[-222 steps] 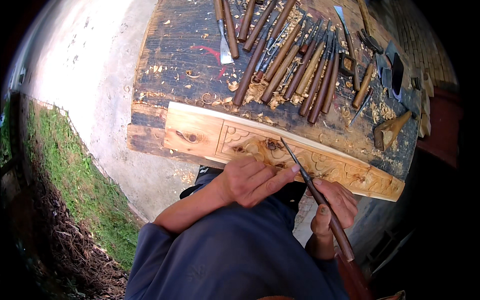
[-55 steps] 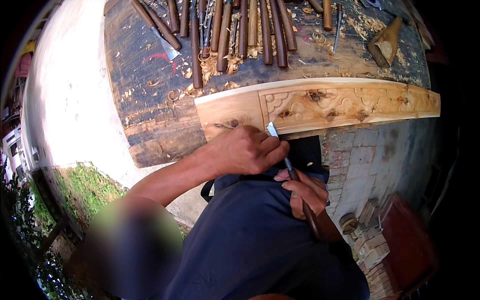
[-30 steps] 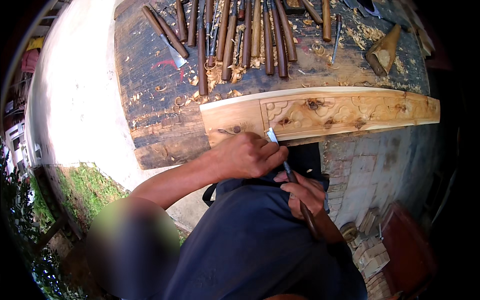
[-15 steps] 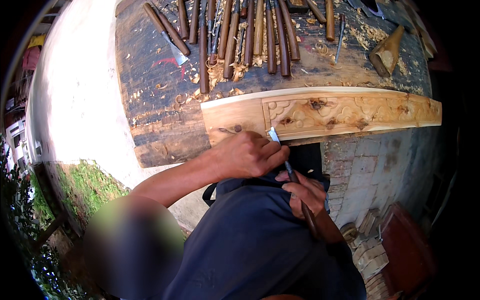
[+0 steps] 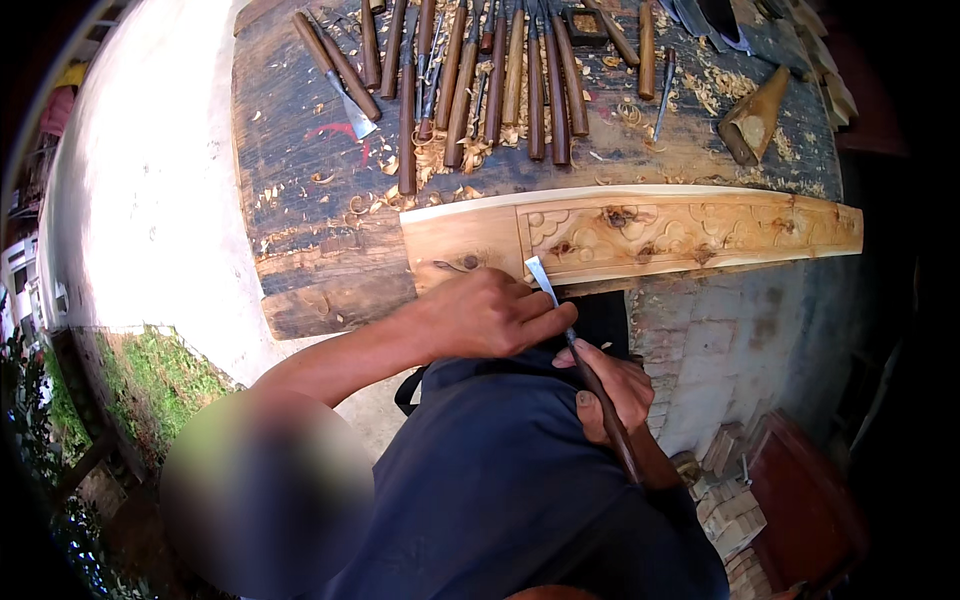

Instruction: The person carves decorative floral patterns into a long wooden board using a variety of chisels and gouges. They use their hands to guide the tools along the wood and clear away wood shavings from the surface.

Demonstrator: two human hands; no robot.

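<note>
A long pale board (image 5: 455, 235) with carved scrolls and dark knots lies along the bench's near edge. A flat-bladed chisel (image 5: 538, 272) has its edge at the groove bordering the pattern's left end. My left hand (image 5: 498, 312) is closed on the chisel's shaft just below the blade, resting by the board's near edge. My right hand (image 5: 612, 395) grips the dark wooden handle lower down, in front of my apron.
Across the worn bench (image 5: 300, 230) lie several wood-handled chisels (image 5: 462, 105), curled shavings, a small dark box (image 5: 585, 28) and a tapered wooden block (image 5: 750, 125). A pale path and grass are at the left; stacked wooden pieces (image 5: 733, 515) and a red panel (image 5: 805, 490) at lower right.
Since the oldest frame, a wider blade has replaced the narrow tip over the pattern and now sits at its left border. In the last second the blade has shifted slightly left.
</note>
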